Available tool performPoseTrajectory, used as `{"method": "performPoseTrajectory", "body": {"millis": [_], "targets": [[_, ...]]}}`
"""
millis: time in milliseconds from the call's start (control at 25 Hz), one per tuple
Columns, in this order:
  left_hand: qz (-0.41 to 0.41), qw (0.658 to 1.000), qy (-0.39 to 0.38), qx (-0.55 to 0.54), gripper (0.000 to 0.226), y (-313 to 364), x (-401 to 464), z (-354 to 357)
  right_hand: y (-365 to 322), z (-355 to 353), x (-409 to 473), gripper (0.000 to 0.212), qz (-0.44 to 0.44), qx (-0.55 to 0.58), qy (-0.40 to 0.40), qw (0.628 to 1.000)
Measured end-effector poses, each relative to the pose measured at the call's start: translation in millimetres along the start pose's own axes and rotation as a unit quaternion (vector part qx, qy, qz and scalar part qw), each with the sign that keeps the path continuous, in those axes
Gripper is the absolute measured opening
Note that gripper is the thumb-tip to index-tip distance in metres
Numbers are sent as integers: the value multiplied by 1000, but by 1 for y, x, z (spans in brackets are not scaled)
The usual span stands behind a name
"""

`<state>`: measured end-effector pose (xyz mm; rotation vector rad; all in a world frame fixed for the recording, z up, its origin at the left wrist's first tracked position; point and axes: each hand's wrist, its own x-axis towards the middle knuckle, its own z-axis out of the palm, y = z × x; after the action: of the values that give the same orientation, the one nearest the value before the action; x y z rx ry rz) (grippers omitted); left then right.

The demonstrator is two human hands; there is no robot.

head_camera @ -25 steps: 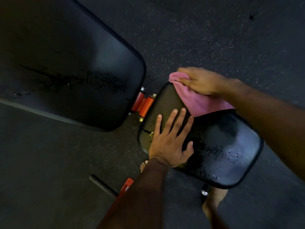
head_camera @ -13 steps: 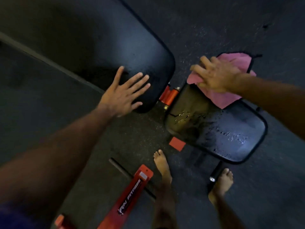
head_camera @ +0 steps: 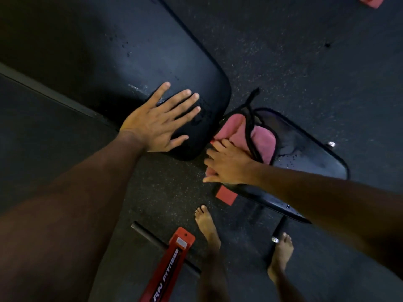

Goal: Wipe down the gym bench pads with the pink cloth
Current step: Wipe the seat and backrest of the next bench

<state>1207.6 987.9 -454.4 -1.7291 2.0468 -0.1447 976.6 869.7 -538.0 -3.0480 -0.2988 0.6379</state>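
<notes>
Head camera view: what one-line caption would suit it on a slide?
Left hand flat on the back pad; right hand presses the pink cloth onto the seat pad.

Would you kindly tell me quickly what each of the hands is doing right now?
Left hand: open, fingers spread flat on the large black padded backrest.
Right hand: open, pressing the pink cloth onto the smaller black seat pad.
</notes>
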Motion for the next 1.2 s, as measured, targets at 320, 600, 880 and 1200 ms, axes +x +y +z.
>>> {"method": "performPoseTrajectory", "body": {"millis": [320, 600, 880, 1200], "targets": [[-3, 1000, 6, -23, 80, 1, 3, -2, 133, -4, -13, 57, 137, -19, 47, 989], [-8, 1000, 3, -15, 79, 1, 2, -1, -11, 5, -12, 37, -62, 9, 15, 998], [-3, 1000, -4, -14, 79, 1, 3, 0, 134, 6, -21, 50, 148, 23, 80, 986], [0, 1000, -5, -9, 79, 0, 3, 0, 29, -17, -4, 46, -18, 90, 12, 996]]}}
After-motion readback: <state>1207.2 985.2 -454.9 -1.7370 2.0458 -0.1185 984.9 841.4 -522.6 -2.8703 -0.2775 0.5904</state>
